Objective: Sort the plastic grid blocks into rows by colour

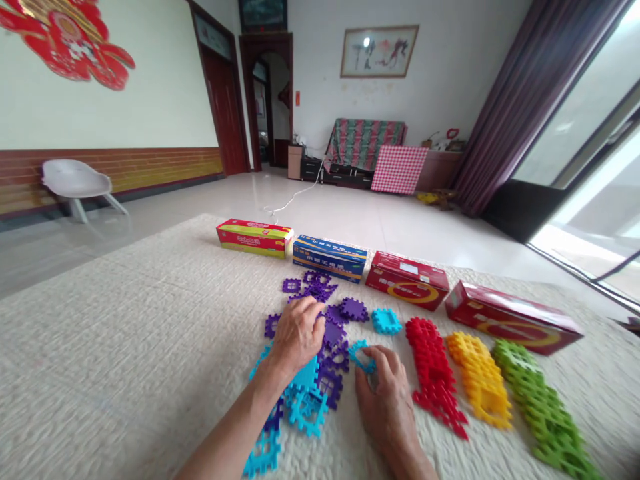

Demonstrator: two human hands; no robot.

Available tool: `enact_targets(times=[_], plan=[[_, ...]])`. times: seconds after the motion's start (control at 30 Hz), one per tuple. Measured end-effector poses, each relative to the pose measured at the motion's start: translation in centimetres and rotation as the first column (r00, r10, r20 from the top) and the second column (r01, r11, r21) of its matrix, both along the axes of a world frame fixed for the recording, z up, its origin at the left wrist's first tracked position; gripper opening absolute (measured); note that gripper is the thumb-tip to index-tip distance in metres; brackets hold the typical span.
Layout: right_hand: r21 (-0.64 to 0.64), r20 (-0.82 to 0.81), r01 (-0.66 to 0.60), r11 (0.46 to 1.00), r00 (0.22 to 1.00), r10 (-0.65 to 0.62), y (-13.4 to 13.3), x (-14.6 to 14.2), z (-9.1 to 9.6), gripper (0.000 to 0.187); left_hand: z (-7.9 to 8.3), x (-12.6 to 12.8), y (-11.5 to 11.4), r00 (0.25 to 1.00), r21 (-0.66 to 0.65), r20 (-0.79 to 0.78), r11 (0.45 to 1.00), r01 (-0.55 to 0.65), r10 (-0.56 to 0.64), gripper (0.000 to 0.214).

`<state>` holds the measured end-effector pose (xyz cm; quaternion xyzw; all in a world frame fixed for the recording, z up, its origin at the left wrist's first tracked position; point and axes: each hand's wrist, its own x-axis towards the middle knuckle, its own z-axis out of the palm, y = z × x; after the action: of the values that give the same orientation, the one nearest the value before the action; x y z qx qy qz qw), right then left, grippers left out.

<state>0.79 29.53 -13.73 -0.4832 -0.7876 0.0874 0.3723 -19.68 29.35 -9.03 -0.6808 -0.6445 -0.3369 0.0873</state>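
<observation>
My right hand (pixel 386 393) pinches a light blue interlocking plastic tile (pixel 358 349) just above the mat. My left hand (pixel 301 328) reaches over a loose pile of purple tiles (pixel 332 333), its fingers curled down; whatever they grip is hidden. Light blue tiles (pixel 306 408) overlap the purple ones below my left wrist. Ahead of my right hand lies a small light blue stack (pixel 387 321). To its right, tiles are laid in overlapping rows: red (pixel 431 367), yellow (pixel 480 380) and green (pixel 543 407).
Behind the tiles stand a red-and-yellow box (pixel 255 239), a blue box (pixel 329 259) and two dark red boxes (pixel 407 280) in a line. Everything rests on a cream textured mat (pixel 125 347). A white chair (pixel 77 183) is far left, and a cable (pixel 295 195) crosses the floor.
</observation>
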Motion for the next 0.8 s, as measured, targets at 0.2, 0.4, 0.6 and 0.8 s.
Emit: enact_targets(times=[0.2,0.4,0.6,0.8], plan=[[-0.024,-0.068,-0.021,0.999,0.997,0.019,-0.1,0.0,0.1,0.023,-0.7,2.6,-0.9,0.979,-0.186,-0.107,0.970,0.154,-0.176,0.019],[-0.125,-0.247,0.002,0.992,0.968,-0.033,0.2,0.7,0.9,0.033,-1.2,2.3,-0.6,0.979,-0.186,-0.127,0.973,0.133,-0.158,0.020],[-0.090,-0.195,-0.002,0.996,0.981,-0.016,0.6,0.8,0.9,0.029,-1.4,2.4,-0.6,0.976,-0.175,-0.150,0.976,0.129,-0.156,0.022],[-0.017,-0.111,-0.048,0.999,0.993,0.046,-0.1,0.8,1.2,0.037,-1.4,2.5,-0.6,0.976,-0.181,-0.154,0.976,0.122,-0.151,0.022]])
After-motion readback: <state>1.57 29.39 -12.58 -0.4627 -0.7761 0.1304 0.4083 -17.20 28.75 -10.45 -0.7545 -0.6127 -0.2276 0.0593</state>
